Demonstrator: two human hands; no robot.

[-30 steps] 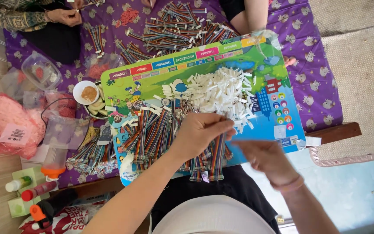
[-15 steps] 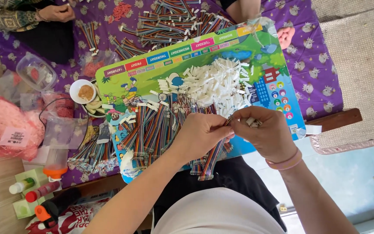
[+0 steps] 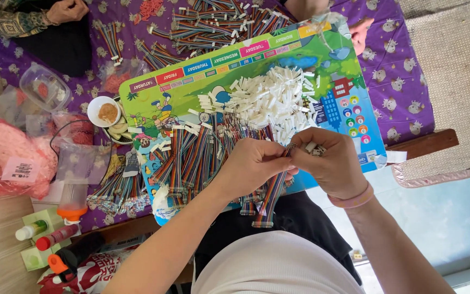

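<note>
Both hands meet over the near edge of the colourful board [image 3: 246, 81]. Left hand [image 3: 254, 163] is pinched shut on one multicoloured ribbon cable [image 3: 270, 198], gripping near its top end; the cable hangs down toward the person's lap, its lower connector [image 3: 263, 224] free. Right hand [image 3: 330, 163] is curled closed, touching the left hand at the cable's top end. It also cups a few small white connector housings [image 3: 314, 148] against the palm. Whether its fingertips clamp the cable end or a housing is hard to tell; the joint is hidden between the fingers. Pink band [image 3: 349, 200] on the right wrist.

Just above the hands: heap of loose white housings [image 3: 276, 98] on the board. Left of the hands: fanned row of ribbon cables [image 3: 191, 158] lying on the board, touching one another. More cable bundles [image 3: 218, 22] at the far side, on the purple patterned cloth [image 3: 398, 71] covering the desk. Small white bowl [image 3: 105, 111] with brown contents sits left of the board. Pink bag [image 3: 11, 160] and clear plastic tub [image 3: 44, 87] further left. Another person's hand [image 3: 68, 10] at top left, well apart.
</note>
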